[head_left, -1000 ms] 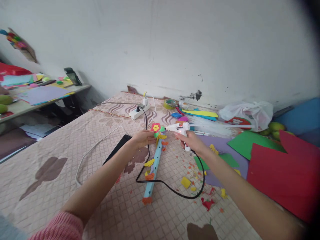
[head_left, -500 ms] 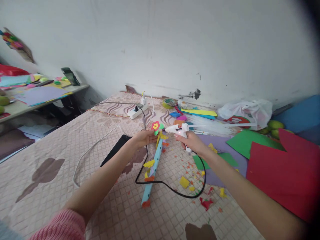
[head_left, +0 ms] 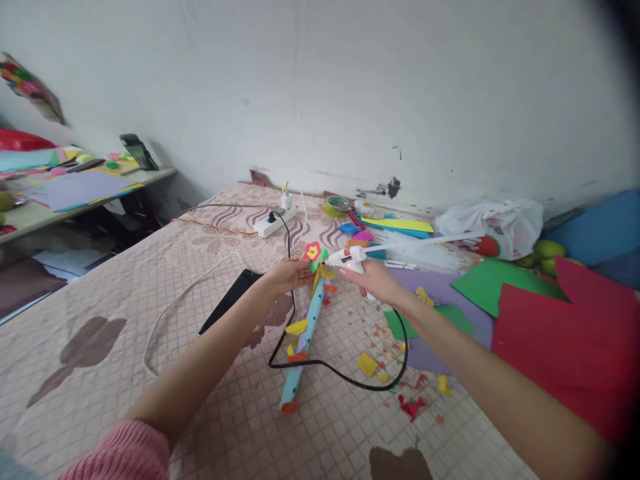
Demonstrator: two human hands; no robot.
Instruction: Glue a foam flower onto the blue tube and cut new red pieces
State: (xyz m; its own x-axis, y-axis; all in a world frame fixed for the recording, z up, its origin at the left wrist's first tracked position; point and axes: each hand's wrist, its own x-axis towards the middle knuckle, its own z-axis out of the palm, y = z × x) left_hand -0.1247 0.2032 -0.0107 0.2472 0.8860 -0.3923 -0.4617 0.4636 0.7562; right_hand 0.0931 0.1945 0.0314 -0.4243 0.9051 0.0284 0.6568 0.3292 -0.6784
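Observation:
My left hand (head_left: pixel 292 275) pinches a small paper flower (head_left: pixel 313 251), red with a yellow middle and green leaves. In my right hand (head_left: pixel 376 279) is a white hot glue gun (head_left: pixel 349 258), its nozzle at the green leaf on the flower's right side. A long clear glue stick (head_left: pixel 425 243) sticks out of the gun's back. Below the hands lies a light blue paper strip (head_left: pixel 311 327) with yellow, orange and purple paper bits along it. The gun's black cord (head_left: pixel 345 379) loops over the strip.
A white power strip (head_left: pixel 275 222) with plugs sits toward the wall. Left of my forearm lies a black flat object (head_left: pixel 230 300). Red sheets (head_left: pixel 550 347), green paper (head_left: pixel 500 283) and yellow scraps (head_left: pixel 368 364) are at right. A plastic bag (head_left: pixel 493 223) stands behind.
The glue gun has moved slightly left, its nozzle now closer to the green leaf, and its rear has tipped up a little. My left hand still holds the flower in nearly the same place.

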